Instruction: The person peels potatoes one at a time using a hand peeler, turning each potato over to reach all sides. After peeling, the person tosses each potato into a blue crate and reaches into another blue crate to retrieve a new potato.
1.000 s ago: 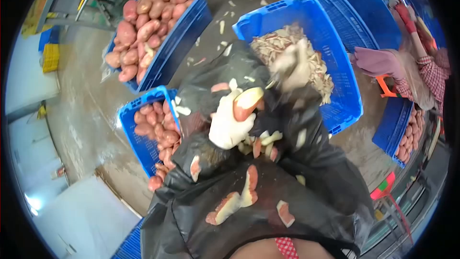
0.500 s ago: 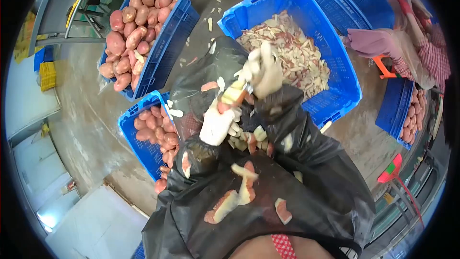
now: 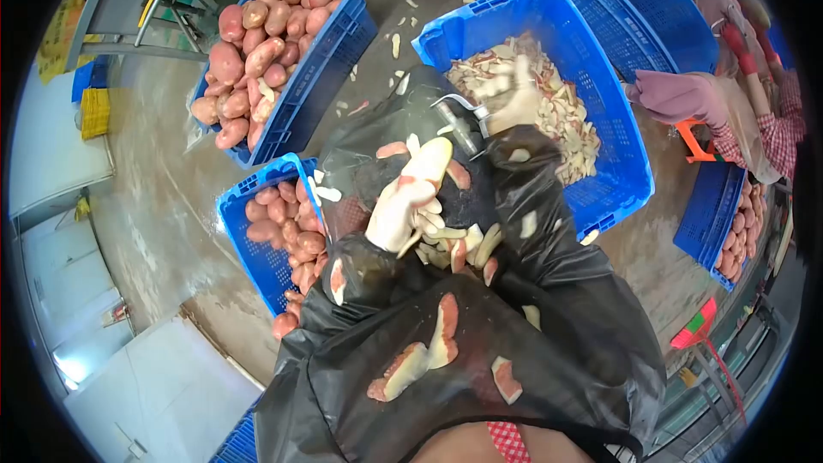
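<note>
My left hand, in a pale glove, is wrapped round a partly peeled potato above my lap. Its bare pale flesh points up and away from me. To the right, my gloved right hand is smeared by motion and grips a metal peeler a short way from the potato. Potato peels lie heaped just below my left hand, and more strips stick to my black apron. Beyond my right hand stands a blue crate with a thick layer of peels inside.
At the far left a blue crate is heaped with unpeeled red potatoes. A smaller blue crate of potatoes stands by my left side. On the right are stacked blue crates, a co-worker's pink sleeve and an orange stool. Peels litter the floor.
My right hand with the peeler has moved right, off the potato and towards the crate of peels. The potato in my left hand now shows a long peeled face. My view has shifted slightly.
</note>
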Action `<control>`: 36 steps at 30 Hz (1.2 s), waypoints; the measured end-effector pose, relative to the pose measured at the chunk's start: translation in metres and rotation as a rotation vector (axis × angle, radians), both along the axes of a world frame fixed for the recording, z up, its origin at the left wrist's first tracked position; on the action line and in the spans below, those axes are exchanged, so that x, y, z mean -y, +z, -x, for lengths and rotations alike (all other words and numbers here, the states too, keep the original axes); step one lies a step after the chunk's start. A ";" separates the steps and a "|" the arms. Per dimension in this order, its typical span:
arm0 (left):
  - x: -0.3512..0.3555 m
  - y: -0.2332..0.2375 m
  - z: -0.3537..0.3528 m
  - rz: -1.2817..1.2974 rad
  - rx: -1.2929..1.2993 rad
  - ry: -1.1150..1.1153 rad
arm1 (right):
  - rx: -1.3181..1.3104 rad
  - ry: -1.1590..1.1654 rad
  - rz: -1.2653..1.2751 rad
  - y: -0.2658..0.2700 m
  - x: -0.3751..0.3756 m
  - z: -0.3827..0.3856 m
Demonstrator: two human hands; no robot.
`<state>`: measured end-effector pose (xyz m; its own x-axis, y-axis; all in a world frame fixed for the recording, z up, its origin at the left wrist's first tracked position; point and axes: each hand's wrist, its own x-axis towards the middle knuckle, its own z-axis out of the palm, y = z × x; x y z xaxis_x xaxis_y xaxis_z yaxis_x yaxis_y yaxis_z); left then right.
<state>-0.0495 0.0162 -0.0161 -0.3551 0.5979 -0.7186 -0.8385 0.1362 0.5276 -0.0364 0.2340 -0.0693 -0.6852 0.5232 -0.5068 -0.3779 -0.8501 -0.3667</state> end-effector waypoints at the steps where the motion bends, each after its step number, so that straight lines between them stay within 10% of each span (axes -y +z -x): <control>1: 0.000 0.004 -0.005 0.137 -0.274 -0.069 | -0.197 0.023 0.131 -0.009 -0.010 -0.002; 3: -0.012 0.012 -0.018 0.642 -1.111 -0.344 | -0.065 0.194 -0.117 0.033 0.028 -0.013; 5: -0.015 0.005 -0.026 0.656 -1.094 -0.331 | 0.186 0.138 -0.616 0.024 0.029 -0.008; 6: -0.016 0.004 -0.027 0.684 -1.143 -0.342 | 0.239 0.070 -0.127 0.028 0.007 0.004; 10: -0.026 0.021 -0.030 0.851 -1.090 -0.451 | 0.114 0.238 -0.702 0.030 0.036 -0.010; 13: -0.019 0.016 -0.022 0.717 -1.063 -0.401 | 0.033 -0.090 -0.037 0.014 -0.012 0.000; 15: -0.022 0.015 -0.021 0.572 -1.581 -0.331 | 0.037 0.046 -0.126 0.043 0.008 -0.014; 23: -0.011 -0.022 -0.007 0.166 -1.371 -0.120 | -0.319 0.105 0.188 0.013 0.015 -0.024; 27: -0.017 -0.004 -0.012 0.124 -1.276 -0.205 | 0.144 0.019 -0.025 0.001 0.005 0.000; 30: -0.026 0.012 -0.020 -0.028 -1.119 0.064 | -0.446 -0.001 0.262 0.017 0.002 -0.021; 36: -0.010 -0.021 -0.057 -0.007 -0.912 0.298 | -0.106 0.131 0.103 0.018 0.039 -0.011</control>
